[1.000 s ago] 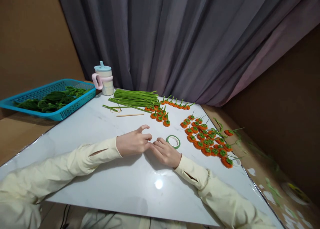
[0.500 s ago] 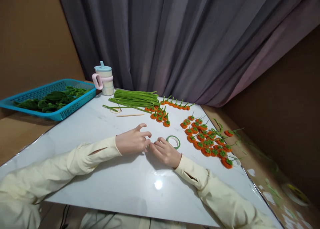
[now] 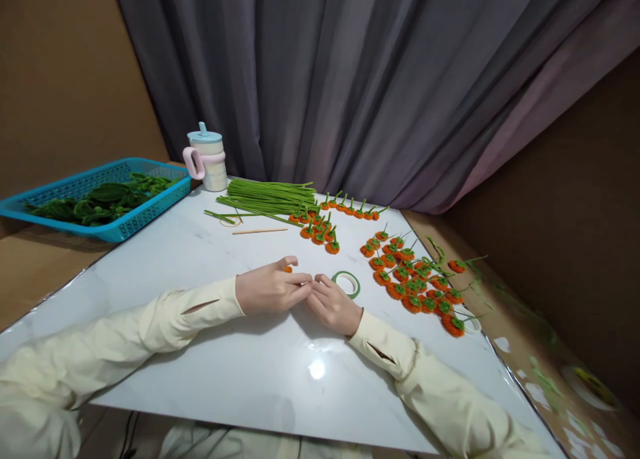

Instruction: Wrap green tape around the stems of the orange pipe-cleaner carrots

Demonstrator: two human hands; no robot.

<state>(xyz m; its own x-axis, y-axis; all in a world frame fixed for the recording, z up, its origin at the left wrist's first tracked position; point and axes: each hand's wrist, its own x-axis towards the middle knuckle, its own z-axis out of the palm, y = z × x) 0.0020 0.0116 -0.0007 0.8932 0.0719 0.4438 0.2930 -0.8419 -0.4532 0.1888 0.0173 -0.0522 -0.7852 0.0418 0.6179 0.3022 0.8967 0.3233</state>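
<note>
My left hand (image 3: 273, 287) is closed, and a bit of an orange pipe-cleaner persimmon (image 3: 288, 269) shows behind its thumb and fingers. Most of that piece is hidden. My right hand (image 3: 334, 305) is closed in a pinch, its fingertips meeting those of the left; what it grips, if anything, cannot be made out. Just behind the right hand lies a roll of green tape (image 3: 346, 285). Farther right, several orange persimmons with green tops and thin wire stems (image 3: 400, 273) lie in rows. Others with green stems (image 3: 320, 232) stand beyond my hands.
A bundle of green pipe cleaners (image 3: 270, 195) lies at the back, with a thin wooden stick (image 3: 260, 231) before it. A lidded cup (image 3: 213, 162) stands back left beside a blue basket (image 3: 125, 227) of green leaf-like pieces. Paper scraps (image 3: 537, 395) lie right of the white table (image 3: 240, 385).
My left hand has shifted slightly right and its fingers now reach the right fingertips. Orange has come into view behind the left thumb. The right hand has barely moved.
</note>
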